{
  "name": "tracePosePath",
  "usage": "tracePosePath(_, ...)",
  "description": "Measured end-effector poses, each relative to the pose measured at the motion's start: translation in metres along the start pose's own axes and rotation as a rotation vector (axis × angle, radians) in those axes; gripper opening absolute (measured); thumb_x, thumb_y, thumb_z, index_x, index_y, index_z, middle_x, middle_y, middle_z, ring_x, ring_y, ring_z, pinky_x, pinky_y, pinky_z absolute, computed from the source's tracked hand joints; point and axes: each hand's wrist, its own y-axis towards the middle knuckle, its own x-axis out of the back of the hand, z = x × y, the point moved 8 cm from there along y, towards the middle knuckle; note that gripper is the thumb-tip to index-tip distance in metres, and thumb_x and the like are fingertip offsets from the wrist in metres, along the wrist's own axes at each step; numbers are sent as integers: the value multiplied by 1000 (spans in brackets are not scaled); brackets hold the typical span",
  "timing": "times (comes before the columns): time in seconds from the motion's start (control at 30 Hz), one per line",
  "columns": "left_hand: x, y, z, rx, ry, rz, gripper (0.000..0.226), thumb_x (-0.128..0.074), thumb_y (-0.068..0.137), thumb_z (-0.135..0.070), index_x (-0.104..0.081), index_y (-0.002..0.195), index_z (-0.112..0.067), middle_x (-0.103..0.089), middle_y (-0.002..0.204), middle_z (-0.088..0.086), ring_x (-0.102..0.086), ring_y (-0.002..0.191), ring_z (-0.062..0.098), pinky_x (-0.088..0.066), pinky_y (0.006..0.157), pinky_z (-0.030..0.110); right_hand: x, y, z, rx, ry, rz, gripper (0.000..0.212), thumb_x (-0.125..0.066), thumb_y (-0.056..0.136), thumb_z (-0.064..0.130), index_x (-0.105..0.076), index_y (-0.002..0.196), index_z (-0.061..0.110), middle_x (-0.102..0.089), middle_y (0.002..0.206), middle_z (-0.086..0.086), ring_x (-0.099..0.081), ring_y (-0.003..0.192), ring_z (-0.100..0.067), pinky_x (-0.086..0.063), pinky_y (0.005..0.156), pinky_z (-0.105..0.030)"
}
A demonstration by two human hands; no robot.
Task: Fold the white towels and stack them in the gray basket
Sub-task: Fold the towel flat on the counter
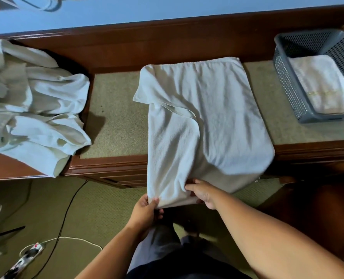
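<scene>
A white towel (205, 117) lies partly folded on the wooden bench, its near end hanging over the front edge. My left hand (145, 211) pinches the towel's lower left corner. My right hand (202, 193) grips the same hanging end a little to the right. A heap of unfolded white towels (32, 105) sits at the left of the bench. The gray basket (287, 83) stands at the right end, with a folded white towel (324, 83) inside it.
The bench (115, 117) has a beige padded top and a brown wooden frame, with a wall panel behind. On the carpet at lower left lie a power strip (26, 256), a black cable and a white cord. My legs are below the hands.
</scene>
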Motion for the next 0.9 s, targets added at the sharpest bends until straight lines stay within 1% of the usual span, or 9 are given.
tracePosePath(0.07,0,-1,1,11,-8,1,12,-51,105,-10,-55,114,-4,-60,85,12,-55,59,15,-52,58,31,0,2,1,47,31,-9,44,-57,96,14,-47,136,31,-58,126,1,-52,109,-15,-44,90,-28)
tracePosePath(0.13,0,-3,1,19,-23,1,12,-51,105,-11,-55,113,-4,-59,84,11,-55,60,16,-52,58,30,-5,6,1,64,103,-5,53,-56,95,9,-44,141,34,-60,121,4,-55,106,-14,-46,85,-29)
tracePosePath(0.27,1,-7,-2,19,-41,2,8,-51,105,-11,-56,109,-6,-59,82,11,-55,60,16,-51,60,32,-15,10,-4,10,182,33,34,-59,92,13,-62,123,25,-69,116,-1,-61,101,-16,-44,70,-28)
tracePosePath(0.37,4,-9,-4,4,-18,-13,8,-51,105,-12,-55,108,-6,-57,80,10,-55,58,15,-50,62,33,2,8,-5,53,139,-164,13,-61,93,17,-66,102,26,-70,96,-2,-60,81,-13,-44,60,-25)
tracePosePath(0.43,7,-10,-5,-4,-7,-24,8,-50,105,-12,-55,107,-5,-56,80,10,-54,57,15,-49,62,33,22,6,-6,97,149,-328,2,-65,92,22,-66,92,21,-71,95,-8,-62,80,-17,-47,64,-29)
tracePosePath(0.53,9,-9,-6,-7,13,-44,8,-50,105,-11,-55,105,-6,-56,80,9,-54,55,14,-47,62,33,42,-6,-6,124,226,-397,26,-68,92,35,-65,91,9,-67,86,-7,-60,78,-23,-46,64,-35)
tracePosePath(0.63,9,-8,-6,-3,35,-56,8,-50,106,-11,-55,104,-6,-56,79,9,-54,52,13,-47,59,32,58,-20,-8,193,387,-399,20,-67,94,31,-62,84,14,-63,81,-1,-53,76,-16,-38,63,-29)
tracePosePath(0.77,11,-7,-5,15,44,-66,8,-49,106,-12,-55,104,-6,-55,77,9,-54,51,13,-47,59,34,69,-28,-20,245,688,-297,12,-63,96,23,-58,86,20,-74,93,-1,-47,67,-9,-27,52,-24)
tracePosePath(0.9,10,-7,-5,37,34,-35,7,-49,105,-10,-54,104,-6,-54,75,9,-56,49,13,-47,56,32,59,-28,-27,162,394,-291,23,-67,94,31,-59,111,18,-65,115,2,-57,78,-11,-36,53,-24)
